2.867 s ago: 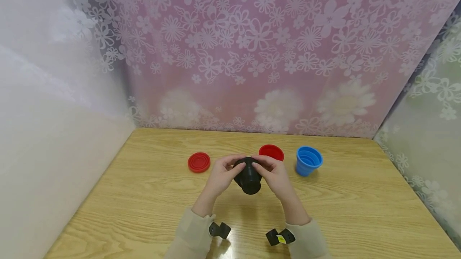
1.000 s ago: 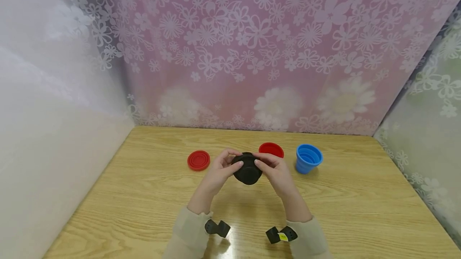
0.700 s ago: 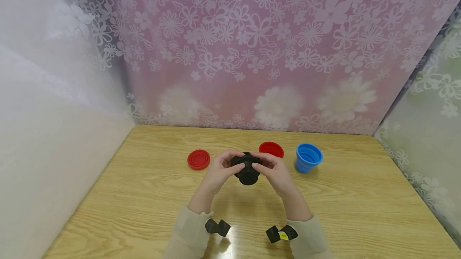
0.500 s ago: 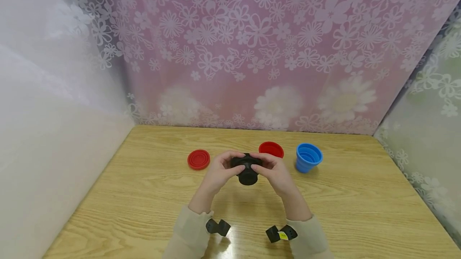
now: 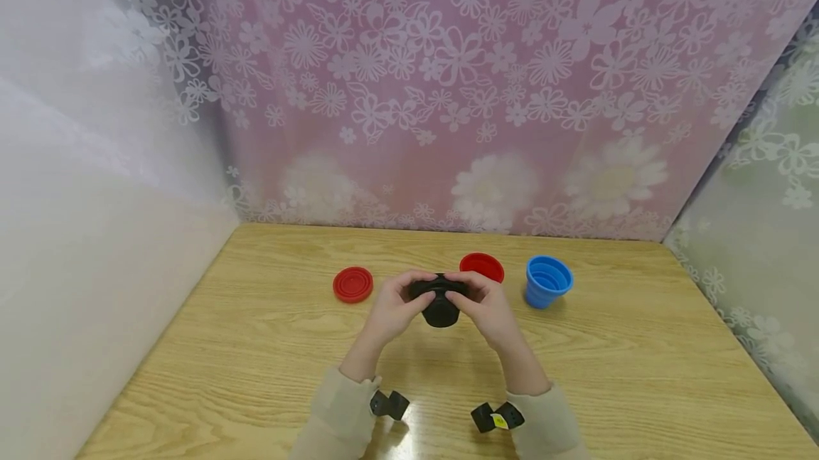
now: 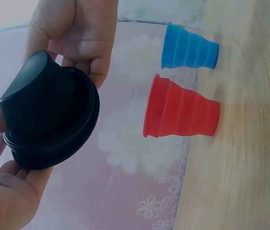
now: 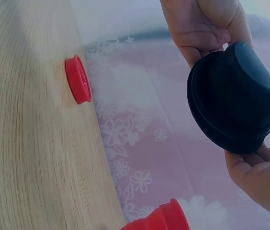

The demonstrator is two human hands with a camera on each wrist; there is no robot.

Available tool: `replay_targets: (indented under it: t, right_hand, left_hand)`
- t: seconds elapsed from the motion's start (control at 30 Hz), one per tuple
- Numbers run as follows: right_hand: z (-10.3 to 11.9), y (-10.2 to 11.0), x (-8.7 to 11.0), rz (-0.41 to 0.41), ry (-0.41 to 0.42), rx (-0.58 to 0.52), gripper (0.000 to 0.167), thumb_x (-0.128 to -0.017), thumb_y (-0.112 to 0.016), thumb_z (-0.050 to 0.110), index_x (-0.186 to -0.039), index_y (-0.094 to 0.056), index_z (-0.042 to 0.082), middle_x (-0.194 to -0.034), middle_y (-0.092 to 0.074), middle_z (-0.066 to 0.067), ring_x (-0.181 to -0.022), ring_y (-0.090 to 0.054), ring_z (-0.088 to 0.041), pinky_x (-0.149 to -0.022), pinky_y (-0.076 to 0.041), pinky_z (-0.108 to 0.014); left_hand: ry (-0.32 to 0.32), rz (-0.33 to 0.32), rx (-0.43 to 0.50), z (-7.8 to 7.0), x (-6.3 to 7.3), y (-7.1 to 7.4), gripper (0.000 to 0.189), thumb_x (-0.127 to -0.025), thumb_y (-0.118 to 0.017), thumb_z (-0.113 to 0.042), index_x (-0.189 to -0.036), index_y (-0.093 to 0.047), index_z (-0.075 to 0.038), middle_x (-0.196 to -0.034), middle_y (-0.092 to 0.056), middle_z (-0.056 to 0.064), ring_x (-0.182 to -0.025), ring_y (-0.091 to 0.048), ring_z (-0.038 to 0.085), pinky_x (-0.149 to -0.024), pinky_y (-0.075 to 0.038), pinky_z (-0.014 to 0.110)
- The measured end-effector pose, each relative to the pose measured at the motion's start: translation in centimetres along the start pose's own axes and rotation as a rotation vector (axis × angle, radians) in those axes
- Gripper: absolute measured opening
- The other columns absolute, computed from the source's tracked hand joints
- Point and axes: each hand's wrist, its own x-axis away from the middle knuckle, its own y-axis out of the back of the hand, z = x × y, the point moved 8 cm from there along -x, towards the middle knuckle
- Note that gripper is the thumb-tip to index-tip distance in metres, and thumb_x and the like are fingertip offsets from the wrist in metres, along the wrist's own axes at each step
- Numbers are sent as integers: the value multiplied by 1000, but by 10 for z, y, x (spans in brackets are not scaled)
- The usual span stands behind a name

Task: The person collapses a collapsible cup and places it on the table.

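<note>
A black collapsible cup (image 5: 440, 313) is held between both hands above the table, its narrow base toward the person. In the left wrist view, the black cup (image 6: 53, 112) has a wide rim with folded-looking steps near it. My left hand (image 5: 392, 309) grips its left side, the thumb on the wall and the fingers behind the rim. On the opposite side, my right hand (image 5: 491, 308) holds it in the same way. Behind the right hand stands a red collapsible cup (image 5: 481, 266), unfolded and upright. A blue collapsible cup (image 5: 548, 282) stands unfolded to its right.
A flat, folded red collapsible cup (image 5: 352, 284) lies on the wooden table (image 5: 256, 346), left of the hands. Pink flowered cloth (image 5: 397, 90) rises along the table's back edge. Pale walls (image 5: 96, 232) flank both sides.
The black cup looks shorter than 2.9 seconds ago, its base closer to the rim. Since one second ago it has tilted so its base shows more. The other cups stay in place.
</note>
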Motion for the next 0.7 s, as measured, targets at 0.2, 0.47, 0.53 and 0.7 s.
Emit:
replay_targets:
  t: [0.2, 0.47, 0.53, 0.7]
  right_hand:
    - [1, 4, 0, -42, 3, 46, 26, -83, -58, -1, -107, -56, -10, -98, -58, -13, -86, -59, -18, -75, -49, -29]
    - [6, 3, 1, 33, 36, 57, 27, -87, -53, 0, -111, -52, -13, -103, -54, -27, -87, -58, -15, -75, -49, -27]
    - [9, 3, 2, 78, 62, 58, 28, -87, -51, -3, -113, -50, -14, -105, -53, -29, -88, -58, -14, -76, -49, -26]
    - [11, 2, 2, 149, 84, 34, 31, -86, -51, -5, -115, -47, -16, -105, -54, -25, -90, -58, -16, -76, -49, -27]
  left_hand:
    - [-32, -38, -114, -8, 2, 0, 23, -83, -57, 3, -106, -58, 7, -103, -58, 20, -89, -58, 28, -73, -50, 28]
    - [-89, -80, -180, -17, 3, 1, 21, -84, -57, 2, -104, -59, 7, -102, -59, 20, -87, -59, 29, -70, -51, 29]
    - [-84, -84, -177, -16, 3, 1, 21, -84, -57, 3, -104, -59, 7, -102, -59, 20, -88, -58, 30, -71, -50, 29]
    - [-58, -83, -171, -13, 2, 4, 22, -83, -57, 2, -104, -59, 6, -103, -59, 19, -89, -58, 29, -72, -50, 27]
